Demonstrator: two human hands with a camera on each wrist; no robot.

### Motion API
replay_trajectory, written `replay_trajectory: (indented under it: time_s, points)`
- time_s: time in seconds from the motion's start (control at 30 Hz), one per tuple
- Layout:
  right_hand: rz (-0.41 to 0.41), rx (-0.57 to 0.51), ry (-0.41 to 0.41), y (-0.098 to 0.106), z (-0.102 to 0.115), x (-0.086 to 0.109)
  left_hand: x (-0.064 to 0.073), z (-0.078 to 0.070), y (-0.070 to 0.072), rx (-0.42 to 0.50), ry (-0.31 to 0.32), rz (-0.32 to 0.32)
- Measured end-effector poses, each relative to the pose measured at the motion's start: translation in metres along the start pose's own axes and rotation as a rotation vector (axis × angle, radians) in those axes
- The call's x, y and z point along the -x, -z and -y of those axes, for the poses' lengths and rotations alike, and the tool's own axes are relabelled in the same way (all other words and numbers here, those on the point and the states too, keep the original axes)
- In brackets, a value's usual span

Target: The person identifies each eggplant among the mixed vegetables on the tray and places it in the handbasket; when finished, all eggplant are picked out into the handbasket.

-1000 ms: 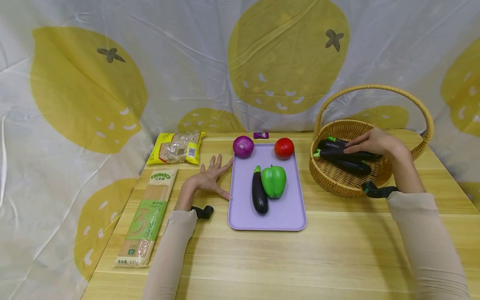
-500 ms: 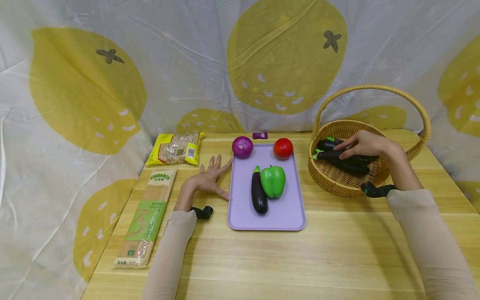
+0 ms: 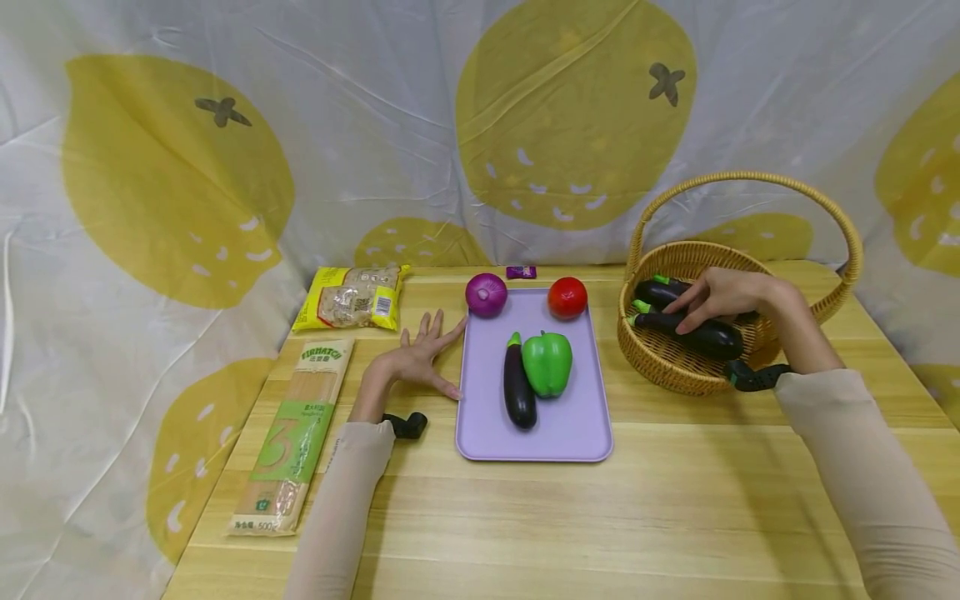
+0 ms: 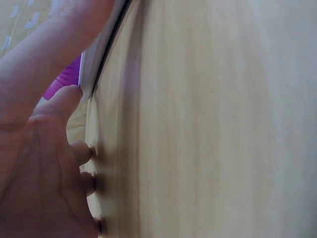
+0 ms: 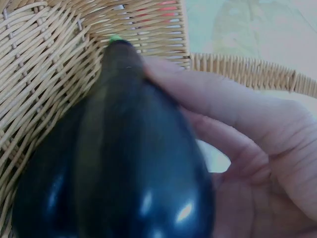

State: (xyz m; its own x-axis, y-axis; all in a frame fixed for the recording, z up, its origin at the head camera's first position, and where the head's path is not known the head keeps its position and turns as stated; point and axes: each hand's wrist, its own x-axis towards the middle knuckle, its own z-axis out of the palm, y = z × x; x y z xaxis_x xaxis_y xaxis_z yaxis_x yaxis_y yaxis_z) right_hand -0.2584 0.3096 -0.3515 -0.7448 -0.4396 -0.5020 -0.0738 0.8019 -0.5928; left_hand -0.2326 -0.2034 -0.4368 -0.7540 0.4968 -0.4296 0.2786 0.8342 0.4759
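Note:
Inside the wicker basket (image 3: 675, 375), my right hand (image 3: 738, 292) pinches a dark purple eggplant (image 3: 708, 337) near its green stem end, thumb on the near side. In the right wrist view this eggplant (image 5: 148, 148) fills the middle, the fingers along its right side. Another eggplant (image 3: 658, 291) lies behind it, partly covered by the hand. My left hand (image 3: 416, 360) is spread on the table left of the lilac tray (image 3: 532, 443), index finger and thumb right at its edge. An eggplant (image 3: 519, 387) and a green bell pepper (image 3: 547, 364) lie on the tray.
At the tray's far corners sit a purple onion (image 3: 487, 295) and a red tomato (image 3: 567, 297), a small purple packet (image 3: 521, 272) behind. To the left lie a yellow bag (image 3: 352, 298) and a spaghetti pack (image 3: 292, 437). The basket's tall handle (image 3: 750, 176) arches above it.
My right hand has moved slightly down and toward the front of the basket, and the upper eggplants under it have shifted. The left hand has stayed in place.

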Motion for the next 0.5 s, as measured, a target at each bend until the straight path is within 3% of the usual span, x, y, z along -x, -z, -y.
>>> replay_trajectory:
  time_s: [0.27,0.5]
  points:
    - [-0.009,-0.037,0.016,0.0013,-0.003,-0.0016,0.0002,-0.0003,-0.0002,-0.002,0.001,-0.004]
    - [0.034,-0.061,0.004,0.0004,-0.0066,-0.004,-0.0001,-0.0009,-0.0003,-0.005,0.002,-0.007]
